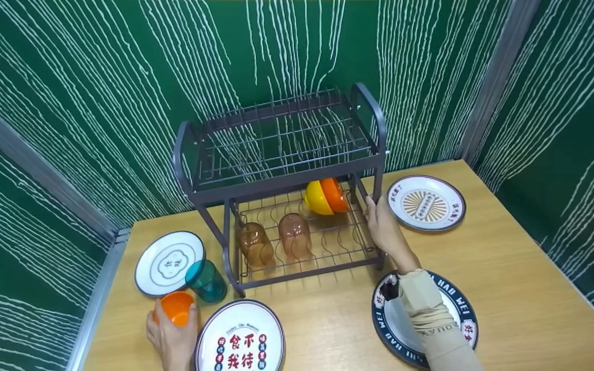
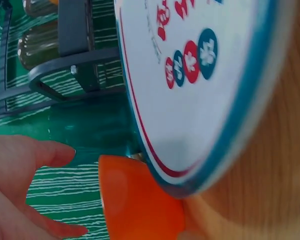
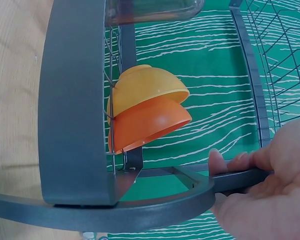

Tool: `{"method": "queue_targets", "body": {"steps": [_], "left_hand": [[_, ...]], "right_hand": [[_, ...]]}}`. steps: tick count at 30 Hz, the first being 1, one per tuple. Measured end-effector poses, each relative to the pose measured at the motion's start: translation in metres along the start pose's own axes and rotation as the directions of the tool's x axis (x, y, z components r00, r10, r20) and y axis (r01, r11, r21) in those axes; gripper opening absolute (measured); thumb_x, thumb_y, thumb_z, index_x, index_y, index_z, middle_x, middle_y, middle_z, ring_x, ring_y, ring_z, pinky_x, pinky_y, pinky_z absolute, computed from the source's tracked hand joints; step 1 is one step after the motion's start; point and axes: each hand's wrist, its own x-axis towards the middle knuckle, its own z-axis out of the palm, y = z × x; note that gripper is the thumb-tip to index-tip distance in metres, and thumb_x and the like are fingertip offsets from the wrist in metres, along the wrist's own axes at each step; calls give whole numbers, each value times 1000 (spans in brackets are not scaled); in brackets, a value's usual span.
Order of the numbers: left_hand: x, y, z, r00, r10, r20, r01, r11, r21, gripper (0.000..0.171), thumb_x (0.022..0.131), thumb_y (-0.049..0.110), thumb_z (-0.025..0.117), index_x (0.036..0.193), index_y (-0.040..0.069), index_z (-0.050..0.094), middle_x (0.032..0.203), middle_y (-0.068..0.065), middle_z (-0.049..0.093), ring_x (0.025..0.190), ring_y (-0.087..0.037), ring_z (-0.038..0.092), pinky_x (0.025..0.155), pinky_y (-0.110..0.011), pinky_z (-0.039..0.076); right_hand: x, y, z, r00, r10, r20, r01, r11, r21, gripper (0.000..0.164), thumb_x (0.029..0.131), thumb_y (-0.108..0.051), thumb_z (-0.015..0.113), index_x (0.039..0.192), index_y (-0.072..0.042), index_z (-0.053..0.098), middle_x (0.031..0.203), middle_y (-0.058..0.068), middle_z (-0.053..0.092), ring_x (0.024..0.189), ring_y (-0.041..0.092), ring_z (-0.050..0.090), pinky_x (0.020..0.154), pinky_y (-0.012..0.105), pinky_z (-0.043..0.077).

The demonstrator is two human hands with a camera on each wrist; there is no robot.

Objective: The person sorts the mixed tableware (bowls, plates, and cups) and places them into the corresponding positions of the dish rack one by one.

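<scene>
Left hand [image 1: 170,337]: over an orange, round plastic-looking bowl [image 1: 177,306] on the light wood-grain table [image 1: 323,324], front left. Thumb and fingers spread, not closed; in the left wrist view the fingertips stand just off the bowl's rim. Contact elsewhere cannot be told.

Right hand [image 1: 385,229]: fingers and thumb wrapped round the right side bar of a dark grey, two-tier metal wire rack [image 1: 286,180], which stands mid-table.

Near the left hand: a clear teal tumbler [image 1: 208,283] just behind the bowl; a white round plate with grey print [image 1: 160,260] beyond; a white round plate with red characters [image 1: 240,335] to the right.

Rack, lower tier: two see-through brownish tumblers [image 1: 294,237] upside down, left and middle; a yellow bowl [image 1: 317,198] and a second orange bowl [image 1: 334,196], nested and tilted, at right.

Right side: a white round plate with sunburst print [image 1: 427,203] beside the rack; a dark-rimmed white plate [image 1: 397,330] beneath the right forearm.
</scene>
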Motion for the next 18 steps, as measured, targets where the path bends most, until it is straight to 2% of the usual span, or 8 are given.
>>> {"method": "queue_targets", "body": {"steps": [4,9,13,18], "left_hand": [[5,-2,3,998,-56,14,56,998,18,93,87,38,63,151,4,5,148,-33,1,126,-50,11,104,-65,24],[7,-7,4,995,-97,35,96,995,38,98,85,38,65,151,4,1,147,-33,-4,127,-50,6,107,-64,17],[10,-12,4,986,-149,69,147,988,40,110,81,48,67,150,4,-7,146,-35,-6,125,-52,8,107,-65,17],[13,-17,2,964,-242,106,245,969,-20,134,68,67,70,147,5,-19,142,-38,2,120,-53,18,105,-65,23]], "right_hand": [[1,2,0,1000,-7,-5,7,1000,2,28,105,-25,30,107,1,40,83,13,45,71,23,43,63,35,38],[1,3,0,1000,-18,-10,18,1000,1,28,105,-25,30,107,1,40,82,14,47,70,23,43,62,35,38],[1,3,0,1000,-22,-11,22,1000,-3,28,104,-25,30,108,1,40,83,16,48,71,23,44,63,35,39],[2,5,0,999,-29,-27,29,1000,-7,28,104,-23,31,110,3,41,83,15,48,71,24,45,64,36,40]]}}
